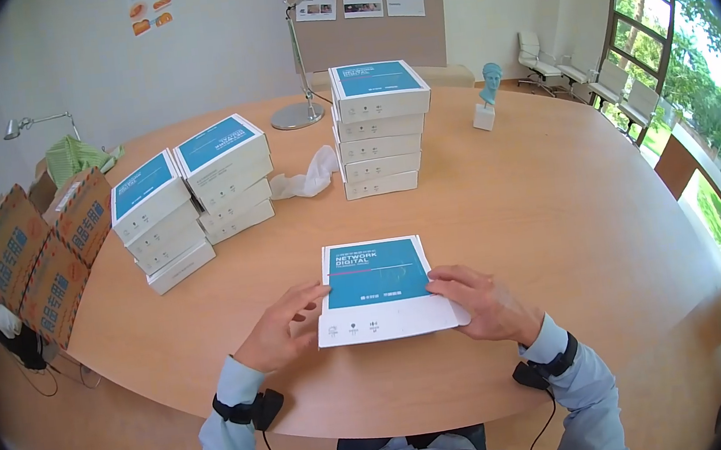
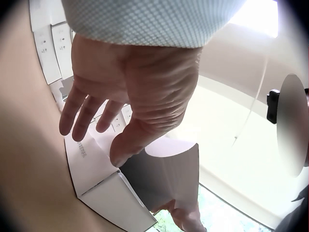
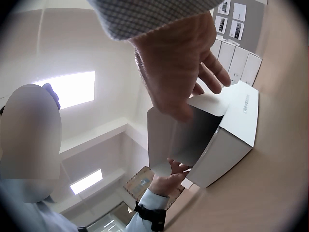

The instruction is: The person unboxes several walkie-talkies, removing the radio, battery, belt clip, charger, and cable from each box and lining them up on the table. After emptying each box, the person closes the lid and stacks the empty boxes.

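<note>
A white box with a blue printed lid (image 1: 377, 272) lies on the table in front of the person. Its front flap (image 1: 389, 321) stands out from the body, and the wrist views show a dark gap beneath the lid. At the box's left edge is the left hand (image 1: 276, 330), its fingers spread and fairly straight; in the left wrist view the thumb of this hand (image 2: 130, 96) is by a box corner. The right hand (image 1: 487, 304) touches the lid's right side with loosely bent fingers. From the right wrist, that hand (image 3: 176, 67) has its thumb at the flap (image 3: 161, 137).
Stacks of similar boxes stand at the left (image 1: 143, 192) and back centre (image 1: 378, 125) of the table (image 1: 554, 203). Between them lies crumpled white material (image 1: 309, 177). Behind are a lamp base (image 1: 297, 116) and a small blue bust (image 1: 492, 84). Cardboard cartons (image 1: 52, 287) stand left of the table.
</note>
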Tool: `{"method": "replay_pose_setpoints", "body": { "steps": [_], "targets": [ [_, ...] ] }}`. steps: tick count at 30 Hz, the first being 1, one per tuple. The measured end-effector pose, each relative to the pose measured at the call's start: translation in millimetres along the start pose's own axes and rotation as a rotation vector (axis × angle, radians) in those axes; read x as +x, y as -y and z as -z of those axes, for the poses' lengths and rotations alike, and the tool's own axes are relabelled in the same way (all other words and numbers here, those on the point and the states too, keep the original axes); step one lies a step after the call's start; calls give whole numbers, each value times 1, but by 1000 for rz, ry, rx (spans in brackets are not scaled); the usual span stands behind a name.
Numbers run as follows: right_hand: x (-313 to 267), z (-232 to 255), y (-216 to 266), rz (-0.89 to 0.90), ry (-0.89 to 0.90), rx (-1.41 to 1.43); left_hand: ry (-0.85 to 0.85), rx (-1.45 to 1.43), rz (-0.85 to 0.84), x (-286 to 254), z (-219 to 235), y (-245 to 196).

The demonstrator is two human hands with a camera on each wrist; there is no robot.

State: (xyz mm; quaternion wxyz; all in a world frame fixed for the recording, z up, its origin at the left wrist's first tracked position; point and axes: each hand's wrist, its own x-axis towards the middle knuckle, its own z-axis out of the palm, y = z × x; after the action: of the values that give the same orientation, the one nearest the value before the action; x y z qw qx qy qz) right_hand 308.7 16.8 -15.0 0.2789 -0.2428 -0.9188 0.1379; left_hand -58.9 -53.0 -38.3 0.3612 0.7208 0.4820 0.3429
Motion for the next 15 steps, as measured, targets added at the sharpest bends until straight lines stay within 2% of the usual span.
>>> {"method": "replay_pose_setpoints", "body": {
  "steps": [2,3,6,9,13,15],
  "targets": [
    [-12,-1,3,-23,131,-118,74,153,7,-10,-3,-9],
    [-17,-2,5,-29,127,-123,80,153,0,-15,-4,-10],
    [-34,-11,5,-81,271,-185,184,512,-1,-28,-11,-7],
    [-44,-24,0,-173,322,-45,149,542,50,-30,-27,-7],
    [-47,-32,-4,-182,281,61,108,443,59,-31,-37,4],
    [-46,-27,-5,-137,214,134,32,278,-64,-30,-38,5]
  ]
}}
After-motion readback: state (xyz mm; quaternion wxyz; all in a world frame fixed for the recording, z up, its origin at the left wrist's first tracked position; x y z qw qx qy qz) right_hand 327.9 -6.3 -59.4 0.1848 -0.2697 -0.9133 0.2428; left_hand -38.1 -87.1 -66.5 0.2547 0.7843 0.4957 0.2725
